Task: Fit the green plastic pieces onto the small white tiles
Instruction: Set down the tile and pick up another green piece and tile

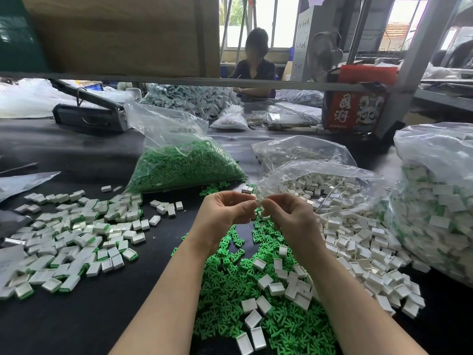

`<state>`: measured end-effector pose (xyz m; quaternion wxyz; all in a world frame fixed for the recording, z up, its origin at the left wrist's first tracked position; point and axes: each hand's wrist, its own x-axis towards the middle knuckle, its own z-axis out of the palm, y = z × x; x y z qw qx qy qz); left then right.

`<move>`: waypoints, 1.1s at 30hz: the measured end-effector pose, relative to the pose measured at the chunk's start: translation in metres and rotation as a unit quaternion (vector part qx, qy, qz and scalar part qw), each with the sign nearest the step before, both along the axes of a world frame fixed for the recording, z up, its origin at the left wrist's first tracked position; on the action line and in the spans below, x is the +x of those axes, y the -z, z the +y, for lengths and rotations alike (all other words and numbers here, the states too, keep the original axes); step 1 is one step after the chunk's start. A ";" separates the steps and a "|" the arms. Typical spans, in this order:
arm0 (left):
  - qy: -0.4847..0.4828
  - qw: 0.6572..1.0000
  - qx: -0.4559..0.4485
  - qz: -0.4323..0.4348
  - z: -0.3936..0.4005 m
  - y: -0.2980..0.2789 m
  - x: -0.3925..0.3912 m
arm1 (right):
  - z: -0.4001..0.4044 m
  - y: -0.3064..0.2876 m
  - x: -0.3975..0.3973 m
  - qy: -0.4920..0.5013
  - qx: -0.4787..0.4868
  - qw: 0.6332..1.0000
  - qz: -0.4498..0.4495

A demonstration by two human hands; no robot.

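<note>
**Tile fitting under way; large stock still unassembled**

Both hands raised together above the middle of the desk (89,316), fingertips meeting. Left hand (225,211) and right hand (284,213) each have fingers curled in a pinch around one small white tile (258,202) held between them. Whether a green piece is already seated on it cannot be told; the fingers cover most of it.

Done so far, by my reading: a wide scatter of finished tiles (76,242) lies toward the left edge of the desk, many showing a green rim under the white. A big clear bag (435,201) at the right edge also holds white tiles with green showing, probably more finished work.

Left to do: a heap of loose green pieces (256,290) sits at the near edge, directly under the forearms, with bare white tiles (358,252) spilling across it from an open bag (320,180) just right of the hands. A full bag of green pieces (184,165) stands behind the hands, toward the far edge.

Judgement: well into the run, far from the end; unfitted stock looks at least as large as the finished scatter.
</note>
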<state>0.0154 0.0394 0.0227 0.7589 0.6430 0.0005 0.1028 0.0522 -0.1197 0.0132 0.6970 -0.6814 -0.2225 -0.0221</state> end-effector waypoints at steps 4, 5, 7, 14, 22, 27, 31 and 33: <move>-0.001 0.999 0.038 0.001 -0.001 0.003 0.002 | 0.005 0.002 0.000 -0.010 -0.119 0.993 -0.025; 0.003 0.999 0.044 0.002 -0.001 0.004 0.002 | 0.006 0.002 -0.001 -0.010 -0.126 0.991 -0.036; 0.012 0.999 0.049 0.013 0.000 0.005 0.003 | 0.006 0.000 -0.002 -0.011 -0.120 0.992 -0.043; 0.105 0.980 0.159 0.054 -0.009 0.006 -0.002 | 0.006 0.000 -0.003 -0.029 -0.084 0.996 0.003; 0.092 0.980 0.165 0.059 -0.016 0.007 0.001 | 0.007 0.007 -0.003 0.005 -0.187 0.981 -0.041; 0.094 0.981 0.162 0.050 -0.023 0.008 0.001 | 0.007 0.009 -0.002 0.031 -0.195 0.979 -0.047; 0.105 0.985 0.132 0.045 -0.022 0.006 -0.001 | 0.008 0.007 -0.003 0.027 -0.182 0.982 -0.037; 0.108 0.987 0.107 0.044 -0.021 0.005 -0.002 | 0.007 0.006 -0.003 0.014 -0.165 0.986 -0.026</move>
